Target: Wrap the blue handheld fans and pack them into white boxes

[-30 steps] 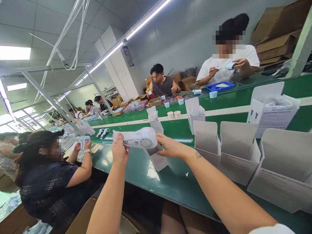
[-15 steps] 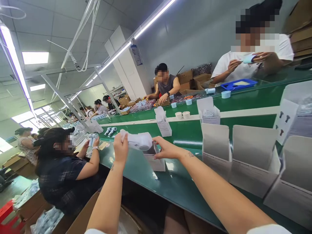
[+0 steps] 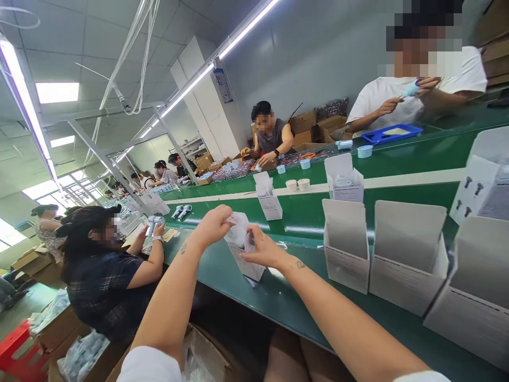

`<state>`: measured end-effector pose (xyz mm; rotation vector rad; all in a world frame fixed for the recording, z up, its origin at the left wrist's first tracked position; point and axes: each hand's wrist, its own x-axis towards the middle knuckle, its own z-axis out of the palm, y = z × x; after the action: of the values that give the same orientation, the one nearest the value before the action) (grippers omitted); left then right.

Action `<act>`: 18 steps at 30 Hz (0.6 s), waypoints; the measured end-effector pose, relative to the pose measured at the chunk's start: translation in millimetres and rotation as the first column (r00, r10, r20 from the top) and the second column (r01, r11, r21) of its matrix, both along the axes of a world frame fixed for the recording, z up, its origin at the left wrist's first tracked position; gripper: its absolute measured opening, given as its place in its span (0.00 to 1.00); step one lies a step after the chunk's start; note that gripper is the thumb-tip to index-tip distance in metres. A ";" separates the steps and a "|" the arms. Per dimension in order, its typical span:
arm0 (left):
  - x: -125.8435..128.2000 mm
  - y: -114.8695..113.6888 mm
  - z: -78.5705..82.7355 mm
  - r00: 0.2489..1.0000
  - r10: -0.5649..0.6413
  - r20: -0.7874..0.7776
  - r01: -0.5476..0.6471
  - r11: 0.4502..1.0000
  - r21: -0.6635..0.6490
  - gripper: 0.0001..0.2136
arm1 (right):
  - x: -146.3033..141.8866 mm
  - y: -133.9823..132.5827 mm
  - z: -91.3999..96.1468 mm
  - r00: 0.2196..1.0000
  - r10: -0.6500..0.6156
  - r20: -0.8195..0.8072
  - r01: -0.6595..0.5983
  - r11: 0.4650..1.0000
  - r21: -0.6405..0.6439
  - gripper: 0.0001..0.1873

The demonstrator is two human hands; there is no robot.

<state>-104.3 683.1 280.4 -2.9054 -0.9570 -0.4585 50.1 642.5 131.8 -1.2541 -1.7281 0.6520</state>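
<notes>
My left hand (image 3: 214, 225) and my right hand (image 3: 260, 249) are both closed on a white bagged device (image 3: 239, 233). Most of the device sits down inside a small open white box (image 3: 248, 265) on the green belt (image 3: 302, 217); only its crumpled plastic top shows between my fingers. My left hand pinches the bag's upper left edge. My right hand holds the bag and the box's rim on the right side.
Three open white boxes (image 3: 345, 249) (image 3: 407, 254) (image 3: 473, 286) stand to my right on the near edge. More filled boxes (image 3: 269, 199) (image 3: 345, 178) ride the belt. A seated person (image 3: 103, 265) works at my left; two others (image 3: 270, 135) (image 3: 413, 90) sit across.
The bagged device, held level above the belt a second ago, has gone down into the small box. Both hands dropped with it and drew closer together.
</notes>
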 end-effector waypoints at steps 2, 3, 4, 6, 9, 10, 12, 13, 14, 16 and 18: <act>5.6 -2.6 -10.0 0.993 0.112 -0.039 -0.111 0.993 0.037 0.05 | -4.5 -1.6 -0.8 1.000 0.008 -0.005 -0.008 1.000 -0.002 0.37; 7.1 -4.5 -14.4 0.982 0.178 -0.060 -0.176 0.984 0.037 0.04 | -5.4 -2.5 -1.1 1.000 0.020 -0.009 -0.020 1.000 -0.002 0.39; 7.2 -7.0 -17.7 0.969 0.236 -0.072 -0.234 0.972 0.030 0.02 | -5.6 -3.4 -1.2 0.999 0.033 -0.014 -0.033 0.999 -0.003 0.40; 3.7 -13.3 -20.7 0.955 0.289 -0.062 -0.288 0.957 0.022 0.04 | -4.9 -5.0 -0.8 0.998 0.050 -0.029 -0.050 0.999 -0.009 0.40; -4.8 -22.2 -23.5 0.970 0.243 0.024 -0.244 0.964 0.103 0.05 | -5.7 -6.0 1.1 0.998 0.056 -0.038 -0.056 0.998 -0.015 0.39; -6.2 -23.4 -26.0 0.969 0.242 0.043 -0.246 0.957 0.153 0.04 | -7.0 -5.7 1.6 0.998 0.058 -0.037 -0.058 0.998 -0.012 0.39; -5.3 -22.1 -34.1 0.963 0.268 0.036 -0.269 0.933 0.238 0.02 | -10.3 -4.7 2.2 0.997 0.063 -0.033 -0.063 0.998 0.001 0.37; -3.5 -20.2 -39.0 0.961 0.278 0.002 -0.269 0.927 0.261 0.03 | -11.7 -4.2 2.2 0.997 0.065 -0.032 -0.064 0.998 0.010 0.36; -1.6 -18.0 -43.7 0.960 0.277 -0.048 -0.255 0.929 0.268 0.04 | -12.5 -3.8 2.1 0.997 0.064 -0.032 -0.064 0.998 0.017 0.34; 0.2 -15.3 -50.3 0.960 0.242 -0.141 -0.200 0.944 0.261 0.05 | -11.7 -4.0 2.3 0.998 0.062 -0.032 -0.061 0.998 0.016 0.32; -3.1 -17.5 -52.7 0.969 0.217 -0.122 -0.176 0.944 0.279 0.03 | -8.4 -5.5 3.4 0.998 0.053 -0.043 -0.053 0.998 -0.014 0.34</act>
<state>-107.3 665.7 227.6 -2.5326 -1.0584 -0.3193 41.7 637.1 135.3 -1.2002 -1.7293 0.7195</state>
